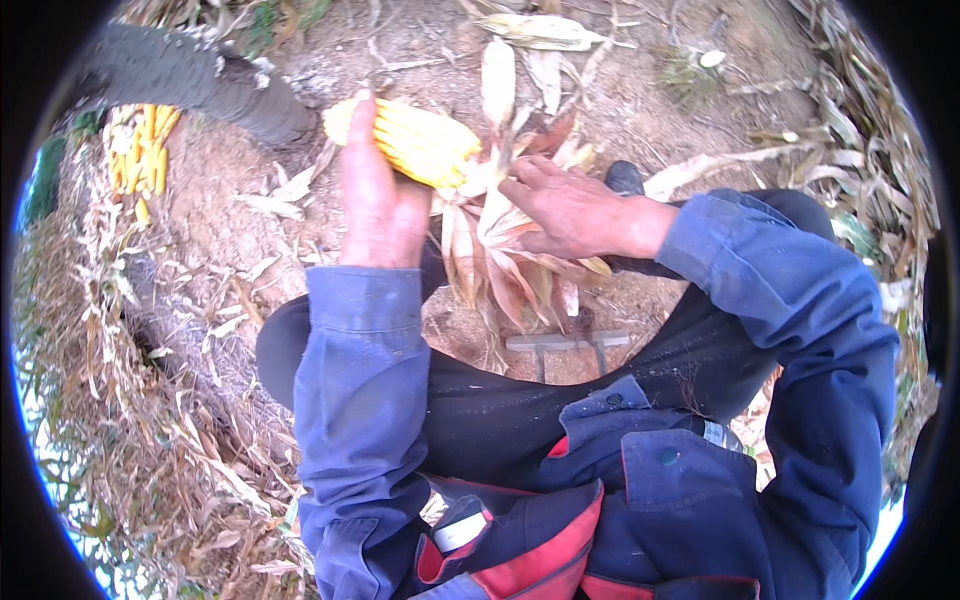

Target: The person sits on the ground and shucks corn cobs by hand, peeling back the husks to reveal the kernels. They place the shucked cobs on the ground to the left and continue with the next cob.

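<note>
My left hand (382,195) grips a yellow ear of corn (427,142), its thumb lying across the kernels near the tip. The kernels are bare, and dry husk leaves (517,277) fan out from the base of the ear, peeled back and hanging down. My right hand (574,206) is closed around these husks close to the base; its fingertips are partly hidden among the leaves. Just beyond the right fingers lies an ear still wrapped in pale husk (499,82).
A tree trunk (202,86) slants in at upper left, with a heap of bare yellow ears (139,150) beyond it. Another pale husk (544,31) lies on the dirt ahead. Dry corn leaves (862,157) pile along the right. A metal bar with legs (568,340) stands between my knees.
</note>
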A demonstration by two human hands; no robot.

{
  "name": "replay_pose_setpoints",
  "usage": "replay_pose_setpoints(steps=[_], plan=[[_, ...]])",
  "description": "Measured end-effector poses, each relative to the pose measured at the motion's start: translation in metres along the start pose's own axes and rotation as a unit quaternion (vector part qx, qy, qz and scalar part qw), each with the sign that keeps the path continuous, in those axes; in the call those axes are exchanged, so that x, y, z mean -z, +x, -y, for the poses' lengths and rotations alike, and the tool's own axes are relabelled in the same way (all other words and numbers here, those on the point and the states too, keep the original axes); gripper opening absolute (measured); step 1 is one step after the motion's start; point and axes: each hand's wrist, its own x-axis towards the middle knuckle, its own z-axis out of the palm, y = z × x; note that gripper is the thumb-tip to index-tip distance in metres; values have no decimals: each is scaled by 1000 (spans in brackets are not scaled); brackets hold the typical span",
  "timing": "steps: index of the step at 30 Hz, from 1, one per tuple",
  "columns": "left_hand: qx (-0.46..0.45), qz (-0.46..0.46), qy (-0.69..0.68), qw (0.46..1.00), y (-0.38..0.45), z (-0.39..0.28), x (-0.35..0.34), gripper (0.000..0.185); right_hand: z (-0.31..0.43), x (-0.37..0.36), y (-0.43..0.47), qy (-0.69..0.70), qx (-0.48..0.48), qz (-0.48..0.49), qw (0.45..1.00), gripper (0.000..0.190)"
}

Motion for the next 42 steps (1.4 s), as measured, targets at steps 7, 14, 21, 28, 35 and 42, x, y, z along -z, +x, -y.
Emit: replay_pose_setpoints(steps=[7, 14, 21, 28, 35, 42], plan=[[196, 115, -202, 953, -50, -32, 72, 37, 2, 14, 12, -87, 23, 149, 985, 37], [-40, -77, -146, 986, -6, -204, 170, 59, 11, 11, 18, -69, 53, 158, 984, 30], [-454, 18, 232, 860, 37, -317, 84, 66, 4, 15, 14, -34, 50, 116, 991, 28], [-196, 118, 241, 943, -39, -121, 46, 45, -30, 0, 17, -66, 37, 136, 988, 23], [13, 402, 498, 768, -98, -22, -1, 26, -134, 21, 65, -94, -118, 125, 981, 28], [-162, 505, 752, 392, -93, -10, 6, 44, -276, 8, 115, -82, -254, -85, 960, 31]])
